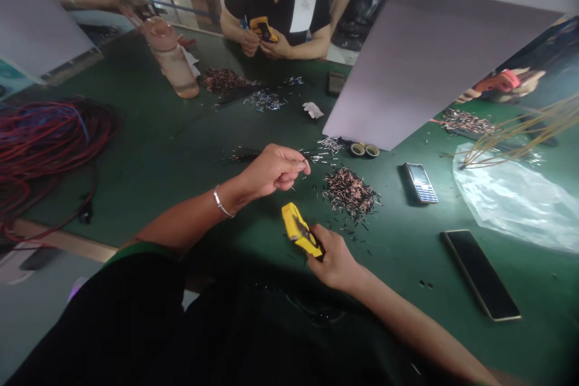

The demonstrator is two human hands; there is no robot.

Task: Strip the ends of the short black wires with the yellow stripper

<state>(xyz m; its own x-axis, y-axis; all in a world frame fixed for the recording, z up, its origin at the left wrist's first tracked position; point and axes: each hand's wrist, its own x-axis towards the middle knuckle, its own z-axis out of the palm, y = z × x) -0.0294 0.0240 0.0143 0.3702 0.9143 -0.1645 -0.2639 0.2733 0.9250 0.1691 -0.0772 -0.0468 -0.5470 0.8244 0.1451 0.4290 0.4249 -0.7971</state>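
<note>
My left hand (pixel 280 170), with a bangle (pixel 221 202) at the wrist, is closed in a pinch above the table. What lies between its fingertips is too small to make out. Thin black wires (pixel 244 155) lie just behind it, and small silvery pieces (pixel 330 145) are scattered past the fingertips. My right hand (pixel 335 258) is wrapped round a yellow-and-black crimping tool (pixel 301 230), whose head points up and left towards the left hand. Ahead of the right hand is a heap of short copper and black wire pieces (pixel 350 192).
On the right lie a keypad phone (pixel 421 182), a smartphone (pixel 482 274) and a clear plastic bag (pixel 515 199). Red cable coils (pixel 49 139) and a bottle (pixel 174 63) stand left. A pale panel (pixel 407 66) rises ahead. A co-worker's hands (pixel 265 45) hold another yellow tool.
</note>
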